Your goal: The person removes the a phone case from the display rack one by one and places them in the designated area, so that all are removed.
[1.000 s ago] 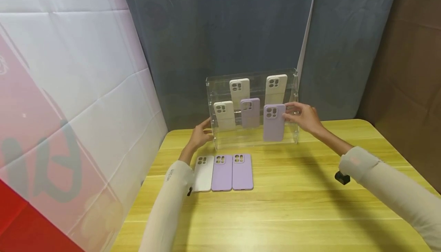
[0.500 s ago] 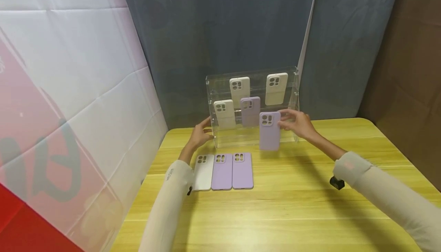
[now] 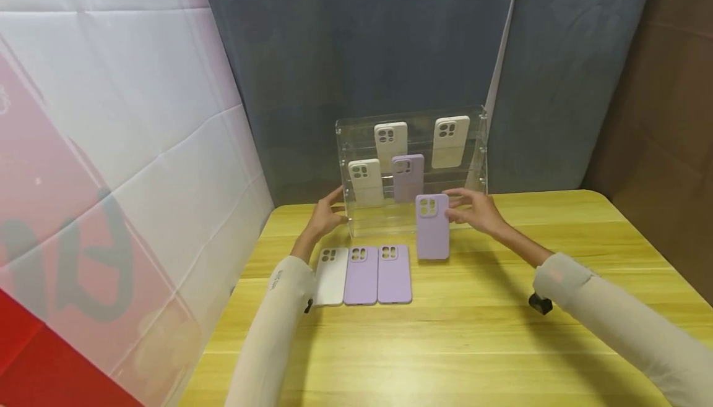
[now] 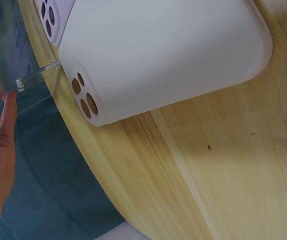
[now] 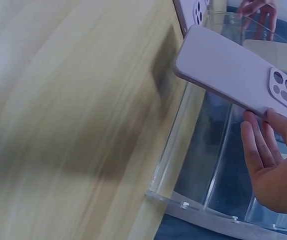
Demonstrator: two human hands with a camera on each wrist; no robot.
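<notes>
My right hand (image 3: pixel 475 211) pinches a purple phone case (image 3: pixel 432 234) by its right edge, between thumb and fingers. The case is held upright in front of the clear acrylic display stand (image 3: pixel 384 224), with its camera cutouts at the top. In the right wrist view, the same purple case (image 5: pixel 228 70) is tilted above the wood, the thumb at its edge near the cutouts. My left hand (image 3: pixel 324 216) holds the stand's left side panel; in the left wrist view its fingers (image 4: pixel 8 112) meet the panel's corner. A white case (image 3: pixel 331 276) and two purple cases (image 3: pixel 361 275) lie in a row on the table.
On the stand's tiers lean white cases (image 3: pixel 366 183) and another purple case (image 3: pixel 408 178). The wooden table (image 3: pixel 473 333) ends just behind the stand at a dark curtain (image 3: pixel 356 42). White sheeting (image 3: pixel 128 85) hangs along the left.
My right hand has brought the purple case down from the stand's right side, toward the front and a little left. My left hand stays at the stand's side; the cases on the table have not moved.
</notes>
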